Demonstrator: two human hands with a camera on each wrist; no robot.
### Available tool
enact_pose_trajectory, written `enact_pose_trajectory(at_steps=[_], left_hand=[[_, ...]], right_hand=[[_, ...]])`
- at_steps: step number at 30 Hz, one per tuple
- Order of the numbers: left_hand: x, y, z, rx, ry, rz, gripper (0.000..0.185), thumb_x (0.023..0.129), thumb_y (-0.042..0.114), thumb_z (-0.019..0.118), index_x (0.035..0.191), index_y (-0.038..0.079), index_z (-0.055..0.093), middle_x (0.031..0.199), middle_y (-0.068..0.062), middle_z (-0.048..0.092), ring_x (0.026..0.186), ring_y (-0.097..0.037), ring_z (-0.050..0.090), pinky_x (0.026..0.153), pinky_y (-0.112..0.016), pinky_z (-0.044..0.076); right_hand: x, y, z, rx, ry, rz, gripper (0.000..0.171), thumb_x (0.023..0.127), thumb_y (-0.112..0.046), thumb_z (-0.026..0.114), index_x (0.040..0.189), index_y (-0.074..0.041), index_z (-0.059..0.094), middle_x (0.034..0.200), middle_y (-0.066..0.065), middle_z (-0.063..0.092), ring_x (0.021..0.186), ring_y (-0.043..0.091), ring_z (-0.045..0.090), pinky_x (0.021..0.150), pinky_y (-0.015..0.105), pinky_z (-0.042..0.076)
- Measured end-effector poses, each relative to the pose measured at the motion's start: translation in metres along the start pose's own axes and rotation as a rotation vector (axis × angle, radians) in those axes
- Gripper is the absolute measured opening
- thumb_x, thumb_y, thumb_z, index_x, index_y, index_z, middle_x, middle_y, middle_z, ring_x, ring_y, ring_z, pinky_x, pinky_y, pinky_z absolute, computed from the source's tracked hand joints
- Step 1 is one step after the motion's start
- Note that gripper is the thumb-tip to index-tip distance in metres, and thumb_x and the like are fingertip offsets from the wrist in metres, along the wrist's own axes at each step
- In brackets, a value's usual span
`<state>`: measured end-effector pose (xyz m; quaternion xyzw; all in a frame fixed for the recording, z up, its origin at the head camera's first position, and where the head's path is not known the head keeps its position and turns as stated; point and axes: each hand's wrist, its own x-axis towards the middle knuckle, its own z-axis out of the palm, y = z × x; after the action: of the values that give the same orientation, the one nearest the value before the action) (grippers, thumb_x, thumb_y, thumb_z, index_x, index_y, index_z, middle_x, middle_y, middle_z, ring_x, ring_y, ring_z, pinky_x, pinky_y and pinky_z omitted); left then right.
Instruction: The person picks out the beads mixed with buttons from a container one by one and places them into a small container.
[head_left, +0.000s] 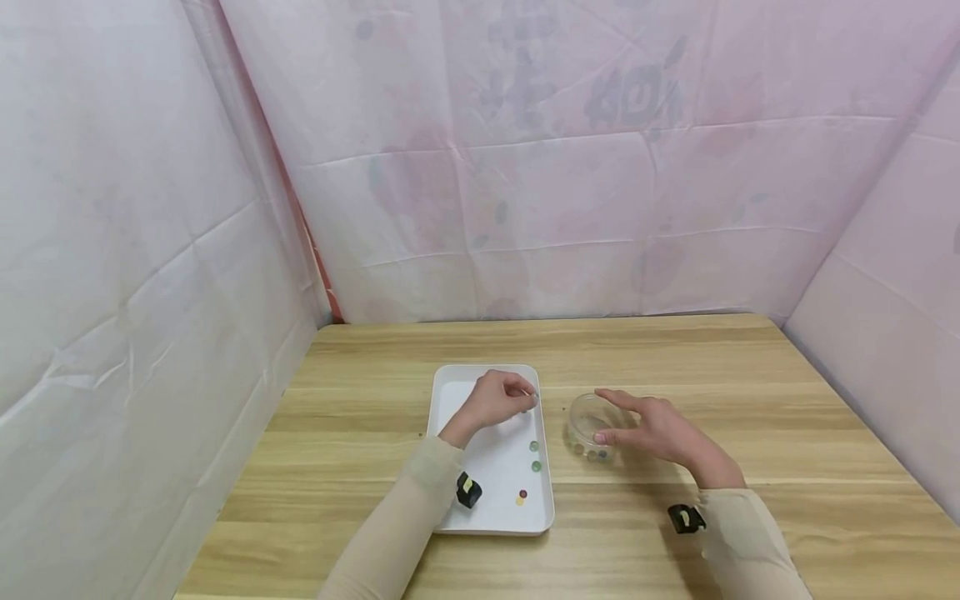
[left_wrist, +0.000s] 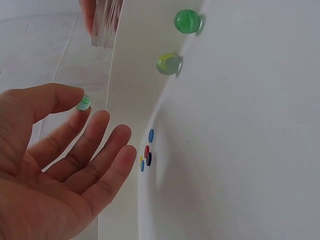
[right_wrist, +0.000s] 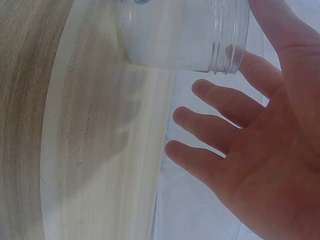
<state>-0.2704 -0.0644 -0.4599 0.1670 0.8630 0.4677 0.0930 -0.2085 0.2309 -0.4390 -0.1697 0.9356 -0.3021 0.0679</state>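
Note:
My left hand [head_left: 497,400] pinches a green glass marble [left_wrist: 83,103] between thumb and index fingertip, over the right side of a white tray [head_left: 487,467]. The other left fingers are loosely bent. Two more marbles [head_left: 534,447] [head_left: 536,467] lie along the tray's right side. To the right, a clear jar [head_left: 587,433] stands open on the table, with several coloured pieces low inside it. My right hand [head_left: 656,429] holds the jar at its rim between thumb and index finger. In the right wrist view its other three fingers [right_wrist: 207,127] extend apart beside the jar.
Small red and yellow discs [head_left: 522,494] lie at the tray's near right corner. Several blue, red, yellow and dark discs [left_wrist: 149,159] show at the tray's edge in the left wrist view. Pale cloth [head_left: 525,208] hangs behind the wooden table [head_left: 360,417] and at both sides.

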Motion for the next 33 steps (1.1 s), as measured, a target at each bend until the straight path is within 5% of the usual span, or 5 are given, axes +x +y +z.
enact_pose_trajectory(at_steps=[33], left_hand=[[0.0005,0.0054,0.0071,-0.062,0.03,0.135,0.012,0.098,0.021,0.075,0.105,0.013,0.081,0.096,-0.001,0.08,0.083,-0.004,0.068,0.077,-0.022,0.056]], right_hand=[[0.001,-0.0014,0.0004,0.004,-0.017,0.009,0.085,0.089,-0.06,0.077,0.157,-0.015,0.051,0.155,0.025,0.054,0.141,0.052,0.051,0.11,0.067,0.045]])
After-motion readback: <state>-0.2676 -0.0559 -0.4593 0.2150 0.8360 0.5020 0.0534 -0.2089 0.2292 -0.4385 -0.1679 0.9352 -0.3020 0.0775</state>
